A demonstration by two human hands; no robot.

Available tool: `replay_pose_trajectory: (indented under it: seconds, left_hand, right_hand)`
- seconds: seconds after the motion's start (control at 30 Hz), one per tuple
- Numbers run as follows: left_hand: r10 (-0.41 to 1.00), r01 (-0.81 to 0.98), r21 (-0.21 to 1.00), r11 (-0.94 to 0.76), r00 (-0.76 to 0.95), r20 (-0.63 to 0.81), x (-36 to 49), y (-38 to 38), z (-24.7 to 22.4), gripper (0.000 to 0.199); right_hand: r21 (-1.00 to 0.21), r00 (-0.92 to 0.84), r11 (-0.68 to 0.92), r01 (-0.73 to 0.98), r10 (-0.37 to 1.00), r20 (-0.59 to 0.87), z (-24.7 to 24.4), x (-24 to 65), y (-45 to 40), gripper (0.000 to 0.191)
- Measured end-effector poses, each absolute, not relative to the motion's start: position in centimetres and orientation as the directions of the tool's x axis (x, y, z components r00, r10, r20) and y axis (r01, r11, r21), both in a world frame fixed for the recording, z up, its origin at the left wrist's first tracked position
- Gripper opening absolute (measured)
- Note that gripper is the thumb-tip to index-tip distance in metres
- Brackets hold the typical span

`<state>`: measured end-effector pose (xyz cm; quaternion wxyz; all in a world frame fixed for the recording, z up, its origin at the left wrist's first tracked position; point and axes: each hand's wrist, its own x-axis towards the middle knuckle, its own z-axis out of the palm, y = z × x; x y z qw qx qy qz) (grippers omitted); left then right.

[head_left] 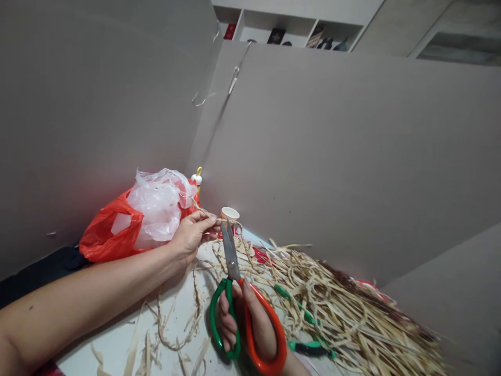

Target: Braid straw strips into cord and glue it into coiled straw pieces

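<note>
My left hand [195,232] pinches a thin twisted straw cord [230,221] between thumb and fingers. My right hand [250,318] is inside the handles of a pair of scissors [231,261], one handle green and the other orange-red. The blades point up and are slightly apart, with their tips at the cord just right of my left fingertips. A longer braided cord [172,345] loops down over the white tabletop [183,303] below my left hand.
Loose dry straw [352,324] is heaped at the right, with green-handled tools [311,347] among it. A red bag [113,230] holding clear plastic [156,203] stands at the left. Behind my left hand is a paper cup [230,213]. Grey panels [332,156] rise behind.
</note>
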<state>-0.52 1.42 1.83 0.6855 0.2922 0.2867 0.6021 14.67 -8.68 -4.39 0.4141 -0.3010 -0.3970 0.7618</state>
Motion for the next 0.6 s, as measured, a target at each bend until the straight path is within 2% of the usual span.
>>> replay_pose_trajectory:
  seconds: [0.27, 0.6]
  left_hand:
    - [0.989, -0.655, 0.744, 0.133, 0.141, -0.053, -0.55, 1.30, 2.00, 0.013]
    - [0.983, -0.668, 0.726, 0.164, 0.174, -0.061, -0.56, 1.04, 2.44, 0.018]
  right_hand:
    - [-0.830, -0.496, -0.358, -0.427, 0.861, -0.116, -3.95, 14.39, -9.04, 0.066]
    - [-0.815, -0.475, -0.359, -0.455, 0.872, -0.119, -4.23, 14.14, -9.14, 0.065]
